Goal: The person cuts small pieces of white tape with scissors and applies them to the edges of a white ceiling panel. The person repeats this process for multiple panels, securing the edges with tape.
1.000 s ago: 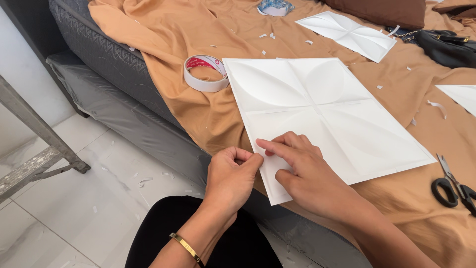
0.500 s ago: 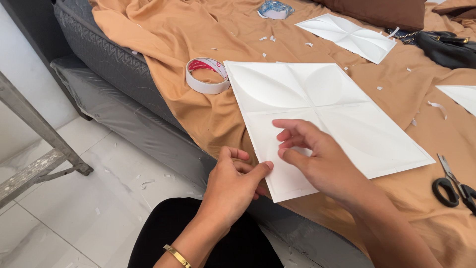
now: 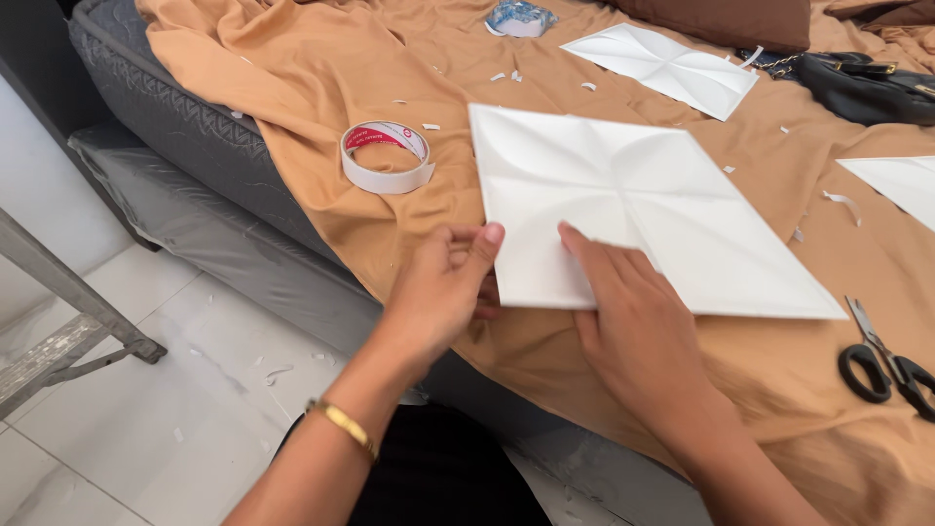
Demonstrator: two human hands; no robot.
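A white square embossed panel (image 3: 633,195) lies on an orange-brown sheet (image 3: 292,88) spread over a bed. My left hand (image 3: 443,287) grips the panel's near left corner, thumb on top and fingers underneath. My right hand (image 3: 633,326) rests flat on the panel's near edge beside it, fingers spread and pointing away from me. A thin gold bracelet sits on my left wrist.
A roll of white tape (image 3: 387,156) lies left of the panel. Black-handled scissors (image 3: 886,365) lie at the right. Two more white panels (image 3: 662,68) (image 3: 901,180), a black bag (image 3: 867,88) and paper scraps are on the sheet. A grey metal frame (image 3: 58,312) stands on the tiled floor.
The panel has been turned and shifted so a straight edge faces me. My left hand moved up onto its corner, and my right hand flattened on the near edge.
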